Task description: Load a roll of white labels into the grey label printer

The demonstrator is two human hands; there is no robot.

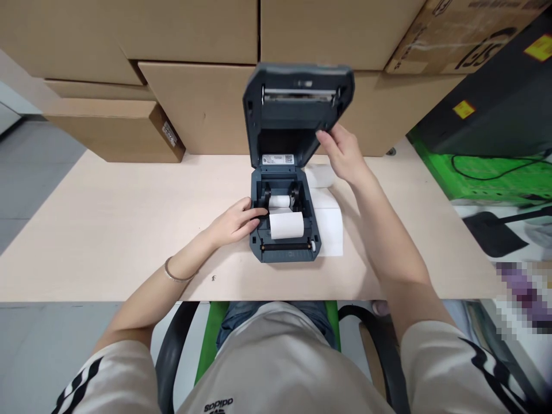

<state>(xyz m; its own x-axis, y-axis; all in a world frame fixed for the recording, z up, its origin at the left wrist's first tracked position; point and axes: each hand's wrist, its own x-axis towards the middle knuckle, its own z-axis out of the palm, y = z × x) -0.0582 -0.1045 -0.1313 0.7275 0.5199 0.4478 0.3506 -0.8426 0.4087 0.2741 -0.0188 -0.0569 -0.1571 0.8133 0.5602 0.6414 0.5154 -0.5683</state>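
A dark grey label printer (285, 254) stands on the table with its lid (297, 109) raised. Inside it, a small white roll (279, 201) sits between two black holders, and a strip of white label paper (287, 225) curls up in front of it. My right hand (342, 152) grips the right edge of the lid, thumb on its inner face; its other fingers are partly hidden behind. At the printer's left wall is my left hand (239, 221), fingers stretched and apart, one fingertip reaching over the rim near the roll. Nothing shows held in it.
White paper (330, 230) lies to the right of the printer, partly beneath it. Stacked cardboard boxes (198, 109) line the back of the table (129, 230). A flat box (116, 132) stands at back left. On the right are a green box (483, 178) and a black cable (487, 177).
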